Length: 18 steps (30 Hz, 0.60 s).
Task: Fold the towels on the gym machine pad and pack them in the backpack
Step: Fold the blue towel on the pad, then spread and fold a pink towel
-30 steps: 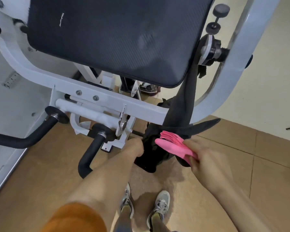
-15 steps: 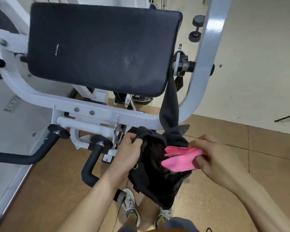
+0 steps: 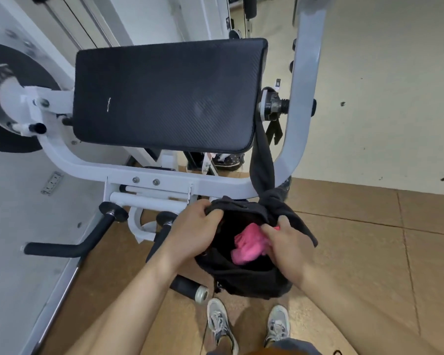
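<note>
A black backpack (image 3: 251,280) hangs by its strap from the white machine frame, below the black pad (image 3: 167,96). My left hand (image 3: 192,231) grips the left rim of the bag's mouth and holds it wide. My right hand (image 3: 285,249) holds a folded pink towel (image 3: 245,248), which lies partly inside the bag's dark opening. The pad's top carries no towels.
The white frame (image 3: 164,180) curves round the pad, with black foam handles (image 3: 69,248) sticking out at lower left. A weight disc (image 3: 0,98) sits at far left. My shoes (image 3: 219,322) stand on brown floor tiles below the bag.
My right hand has moved the pink towel from the bag's outer edge down into its opening. My left hand has spread the bag's mouth wider.
</note>
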### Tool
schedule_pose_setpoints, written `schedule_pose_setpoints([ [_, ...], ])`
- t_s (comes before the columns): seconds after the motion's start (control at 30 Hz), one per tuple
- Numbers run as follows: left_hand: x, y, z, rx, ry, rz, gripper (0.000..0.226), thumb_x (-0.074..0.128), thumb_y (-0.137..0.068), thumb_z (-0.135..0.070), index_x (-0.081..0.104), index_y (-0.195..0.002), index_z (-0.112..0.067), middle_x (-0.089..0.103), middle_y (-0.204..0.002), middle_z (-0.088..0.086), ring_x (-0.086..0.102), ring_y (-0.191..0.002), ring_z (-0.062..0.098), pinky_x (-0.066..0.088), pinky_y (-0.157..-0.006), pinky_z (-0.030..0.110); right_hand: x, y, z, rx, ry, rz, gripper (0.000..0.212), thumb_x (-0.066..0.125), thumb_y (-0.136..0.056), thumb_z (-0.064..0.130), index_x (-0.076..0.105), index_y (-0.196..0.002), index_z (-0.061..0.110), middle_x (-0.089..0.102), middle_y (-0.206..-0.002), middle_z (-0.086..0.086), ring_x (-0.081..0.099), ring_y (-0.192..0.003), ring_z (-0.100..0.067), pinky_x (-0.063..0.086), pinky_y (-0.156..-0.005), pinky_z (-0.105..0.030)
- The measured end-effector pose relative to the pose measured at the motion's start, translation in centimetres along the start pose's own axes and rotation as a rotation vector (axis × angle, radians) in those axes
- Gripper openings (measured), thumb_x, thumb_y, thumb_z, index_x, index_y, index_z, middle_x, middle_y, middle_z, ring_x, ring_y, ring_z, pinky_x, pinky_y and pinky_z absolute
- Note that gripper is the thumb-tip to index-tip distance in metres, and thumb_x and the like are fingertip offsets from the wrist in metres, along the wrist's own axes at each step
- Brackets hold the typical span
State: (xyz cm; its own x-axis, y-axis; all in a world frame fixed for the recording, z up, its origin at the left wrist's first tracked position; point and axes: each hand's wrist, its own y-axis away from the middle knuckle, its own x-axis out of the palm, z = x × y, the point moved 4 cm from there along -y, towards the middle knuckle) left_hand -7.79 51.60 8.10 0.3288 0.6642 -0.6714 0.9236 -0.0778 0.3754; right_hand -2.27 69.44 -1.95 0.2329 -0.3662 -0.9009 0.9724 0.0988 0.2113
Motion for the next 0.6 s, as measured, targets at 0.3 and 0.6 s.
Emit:
schedule_pose_setpoints([
  [0.3,1.3,0.2,-1.5,-0.011,-0.156,0.166,0.055,0.042,-0.097,-0.045,0.057,-0.071,0.001,0.063,-0.07,0.016,0.061,-0.069,0.026,0.043,-0.065,0.035,-4.1,0.5,-0.8,0.026,-0.067,-0.122,0.027,0.062,-0.08,0.029,0.059,-0.107,0.027,0.042,-0.091,0.004,0.061,-0.074,-0.023,0.045,-0.055,-0.033],
  [0.6,1.9,-0.5,-1.0,-0.219,0.315,0.072,0.042,0.044,-0.094,-0.038,0.069,-0.092,-0.004,0.073,-0.092,0.017,0.068,-0.093,0.033,0.052,-0.08,0.041,-2.5,1.4,2.9,-0.322,0.263,0.229,0.032,0.054,-0.09,0.013,0.061,-0.117,0.028,0.055,-0.113,0.0,0.05,-0.107,-0.026,0.04,-0.08,-0.036],
])
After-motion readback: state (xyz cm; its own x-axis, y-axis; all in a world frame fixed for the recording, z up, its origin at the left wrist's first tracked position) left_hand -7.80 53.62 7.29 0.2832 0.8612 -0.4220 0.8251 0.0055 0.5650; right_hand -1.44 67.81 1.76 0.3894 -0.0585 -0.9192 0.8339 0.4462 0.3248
